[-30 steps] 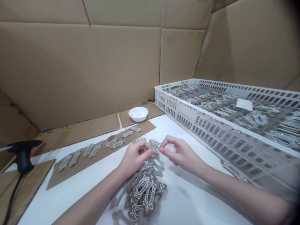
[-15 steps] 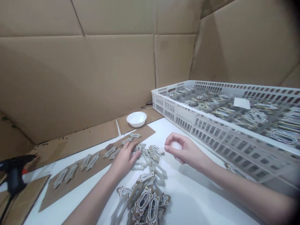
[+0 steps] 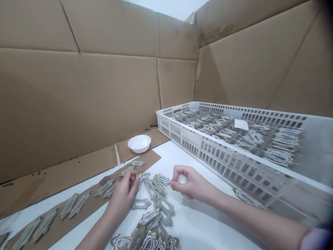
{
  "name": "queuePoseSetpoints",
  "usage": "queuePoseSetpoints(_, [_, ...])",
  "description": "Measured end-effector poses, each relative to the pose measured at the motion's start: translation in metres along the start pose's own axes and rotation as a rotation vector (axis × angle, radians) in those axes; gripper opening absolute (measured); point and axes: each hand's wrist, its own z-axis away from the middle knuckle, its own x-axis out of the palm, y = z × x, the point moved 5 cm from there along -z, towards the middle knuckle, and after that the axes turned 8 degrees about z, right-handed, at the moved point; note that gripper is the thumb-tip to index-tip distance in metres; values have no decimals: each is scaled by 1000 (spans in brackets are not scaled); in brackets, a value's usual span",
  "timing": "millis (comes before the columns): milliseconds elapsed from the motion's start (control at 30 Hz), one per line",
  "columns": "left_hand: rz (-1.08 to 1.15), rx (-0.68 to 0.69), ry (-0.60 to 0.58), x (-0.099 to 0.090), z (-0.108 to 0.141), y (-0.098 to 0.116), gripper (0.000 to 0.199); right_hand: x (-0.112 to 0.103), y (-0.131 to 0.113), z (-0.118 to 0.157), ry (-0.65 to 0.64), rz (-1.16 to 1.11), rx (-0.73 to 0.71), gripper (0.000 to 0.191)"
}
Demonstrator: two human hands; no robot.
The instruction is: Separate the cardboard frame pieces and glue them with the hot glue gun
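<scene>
We have our left hand left of the basket, its thumb and fingers bent at the edge of a patterned piece; we cannot tell whether they grip it or just touch it. Our right hand is closer to the basket, with forefinger and thumb curled together around a small white thing that is mostly hidden by the fingers. Between our hands and toward us, still left of the basket, flat pieces lie overlapped in a loose heap on the white table, some showing white scrolls, others plain grey. Farther left of the basket, more plain pieces rest on a cardboard strip, and a bowl stands by the basket's far left corner. We judge the pieces thin, stiff and light, likely to slide over one another, and their narrow ends and thin frames may snap if bent. A pinch on the two long outer edges looks surest, clear of the open middle and the scrollwork. We expect the small white thing to be light too, but cannot tell whether it is soft or hard, so a gentle finger-and-thumb hold around its sides suits it.
</scene>
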Motion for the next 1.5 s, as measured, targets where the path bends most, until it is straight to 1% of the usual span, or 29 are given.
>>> queuePoseSetpoints(133, [148,-16,166,-10,1,9,34,-2,-2,0,-1,-46,25,11])
queuePoseSetpoints(167, [153,-11,194,-12,2,12,36,-3,-3,1,-5,-62,33,12])
queuePoseSetpoints(233, [134,1,206,-14,5,19,39,-3,-6,2,-25,-89,34,18])
queuePoseSetpoints(333, [129,1,152,-9,8,25,38,-1,-7,3,-52,-109,31,17])
queuePoseSetpoints(433, [137,6,101,-3,11,29,39,0,-4,3,-50,-126,59,14])
queuePoseSetpoints(500, [95,29,107,-1,14,32,39,1,-2,3,-39,-147,74,14])
queuePoseSetpoints(633, [3,73,150,-3,18,37,29,2,0,2,-32,-162,105,17])
queuePoseSetpoints(700, [58,63,124,-2,19,36,26,3,0,2,-45,-145,115,17])
queuePoseSetpoints(833, [298,-7,19,7,18,34,20,4,0,4,-75,-122,103,14])
queuePoseSetpoints(933, [416,-25,1,11,17,35,18,1,1,4,-57,-91,98,16])
queuePoseSetpoints(1100, [495,-70,-19,14,17,38,20,-2,-3,5,-48,-100,74,27])
queuePoseSetpoints(1233, [620,-80,-31,18,19,45,25,-2,-7,7,-67,-69,54,30])
queuePoseSetpoints(1367, [648,-81,-105,26,24,52,33,-2,-11,8,-71,-8,21,26])
queuePoseSetpoints(1500, [660,-75,-159,30,28,55,38,-3,-16,11,-22,74,-29,19])
